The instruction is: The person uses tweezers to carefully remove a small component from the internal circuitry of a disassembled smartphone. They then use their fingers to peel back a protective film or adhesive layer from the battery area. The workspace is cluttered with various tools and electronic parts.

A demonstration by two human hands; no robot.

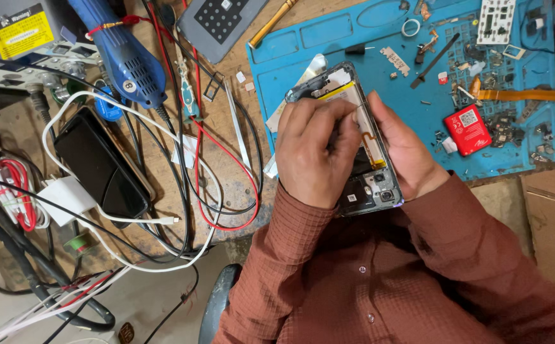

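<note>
The opened phone [366, 159] sits between both hands just above the person's chest, its back cover off, and its near end shows a dark board and camera module. Much of its middle is hidden behind the left hand [315, 156], which curls tightly over the left edge with fingers folded onto the exposed inside; whether those fingers pinch a small tool cannot be made out. The right hand [405, 156] cups the right edge, fingers wrapped behind the frame and thumb laid along the side, so both hands are closed on the phone. The checked rust-coloured sleeves [303, 255] fill the near foreground.

Beyond, the phone's far end, with a yellow-edged battery label, juts over a blue rubbery work mat [303, 44] moulded with shallow trays. On the mat lie a small red box [467, 130], an orange flex ribbon [526, 95] and scattered tiny parts too small to tell apart.

To the left, the worn wooden bench [239, 159] carries a glossy black phone [102, 165], tangled red, black and white cables [213, 191], and a blue hot-air handle [124, 54] cut off at the top.
</note>
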